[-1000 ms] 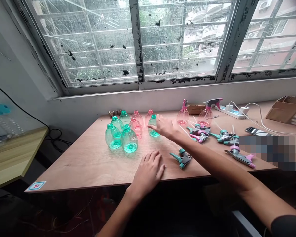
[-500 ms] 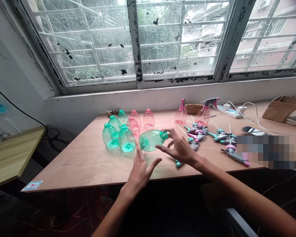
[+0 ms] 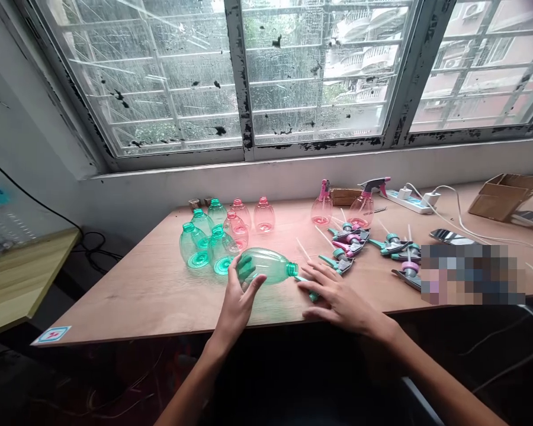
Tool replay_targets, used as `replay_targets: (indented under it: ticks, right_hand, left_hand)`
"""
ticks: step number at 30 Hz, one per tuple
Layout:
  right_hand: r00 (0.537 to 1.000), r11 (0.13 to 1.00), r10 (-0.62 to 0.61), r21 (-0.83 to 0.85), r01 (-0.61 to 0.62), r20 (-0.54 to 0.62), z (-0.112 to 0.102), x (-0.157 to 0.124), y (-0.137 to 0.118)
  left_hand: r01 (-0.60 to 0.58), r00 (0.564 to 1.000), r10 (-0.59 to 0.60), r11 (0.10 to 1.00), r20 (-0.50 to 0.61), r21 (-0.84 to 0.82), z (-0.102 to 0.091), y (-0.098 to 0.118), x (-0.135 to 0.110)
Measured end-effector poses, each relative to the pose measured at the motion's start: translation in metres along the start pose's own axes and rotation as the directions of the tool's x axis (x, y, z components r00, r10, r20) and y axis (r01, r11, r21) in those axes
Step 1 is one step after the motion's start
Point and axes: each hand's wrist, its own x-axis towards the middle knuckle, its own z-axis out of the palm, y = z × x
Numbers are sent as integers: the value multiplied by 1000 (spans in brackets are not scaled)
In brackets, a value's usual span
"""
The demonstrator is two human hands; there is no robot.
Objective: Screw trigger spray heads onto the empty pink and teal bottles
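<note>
A: Position of green bottle (image 3: pixel 269 266)?
B: On its side over the bench (image 3: pixel 137 296), base end held between left hand (image 3: pixel 238 293)'s thumb and fingers; neck toward right hand (image 3: pixel 340 296).
A: Right hand state?
B: Fingers slightly parted, covering part of a teal spray head (image 3: pixel 313 296) just beside the bottle neck. Cannot tell whether gripped.
</note>
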Motion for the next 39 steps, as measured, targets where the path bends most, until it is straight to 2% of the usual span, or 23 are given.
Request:
replay_targets:
  ticks: [3, 6, 8, 10, 11, 13, 15, 17, 19, 21, 24, 26, 28, 30, 33, 35, 36, 37, 39]
  right_hand:
    - [998, 1000, -8, 1, 8, 66, 3, 0, 3]
    - [998, 995, -18, 94, 13, 57, 1, 2, 5]
    - [1000, 969, 28, 246, -24, -13, -1, 0, 7]
    - [979, 857, 160, 509, -75, -124, -2, -3, 8]
    - [955, 749, 249, 658, -85, -160, -1, -4, 8]
    - [893, 471, 424, 879, -73, -152, 1, -5, 4]
    - [826, 236, 557, 970, -55, -89, 2, -2, 0]
    - [748, 92, 662, 996, -19, -47, 0, 3, -2]
    - [666, 1, 745, 998, 67, -46, -5, 6, 0]
    - [598, -38, 797, 982, 183, -81, -15, 6, 5]
    - [527, -15, 832, 944, 330, -171, -32, 1, 13]
    - [508, 14, 835, 932, 362, -210, -40, -2, 14]
    - [531, 30, 822, 947, 320, -205, -42, -3, 11]
    - [586, 43, 791, 972, 229, -173, -37, -1, 4]
    - [709, 33, 699, 995, 95, -91, -24, 4, -8]
    - [795, 17, 607, 1000, -15, 2, -15, 6, -14]
    - [823, 20, 564, 996, -83, 57, -12, 6, -15]
    - [838, 32, 534, 988, -152, 111, -8, 6, -15]
    - [838, 50, 508, 964, -261, 200, -3, 6, -14]
  left_hand:
    - [51, 997, -53, 998, -53, -38, -2, 2, 1]
    - [111, 990, -116, 992, -78, -63, -4, 2, 2]
    - [141, 985, -147, 988, -90, -69, -6, 1, 2]
    - [161, 979, -170, 983, -113, -84, -8, 0, 3]
    - [167, 976, -178, 981, -124, -96, -8, -1, 4]
    - [169, 972, -186, 978, -142, -125, -9, -2, 5]
    - [160, 971, -184, 975, -152, -157, -8, -1, 5]
    - [144, 973, -174, 971, -152, -189, -7, 2, 5]
    - [132, 976, -166, 965, -140, -225, -6, 4, 3]
    - [127, 979, -160, 962, -123, -243, -5, 6, 1]
    - [119, 984, -141, 974, -107, -194, -6, 6, -1]
    - [106, 986, -121, 985, -111, -133, -6, 5, 0]
    - [84, 988, -91, 994, -123, -64, -5, 6, 0]
    - [59, 992, -59, 998, -116, -4, -3, 7, -1]
    - [26, 998, -24, 999, -60, 38, 1, 9, -4]
    - [10, 999, -8, 998, -33, 64, 3, 10, -6]
    - [7, 1000, -4, 996, -30, 84, 4, 9, -7]
    - [7, 999, -4, 994, -33, 109, 5, 9, -8]
    - [11, 999, -4, 986, -46, 166, 4, 6, -9]
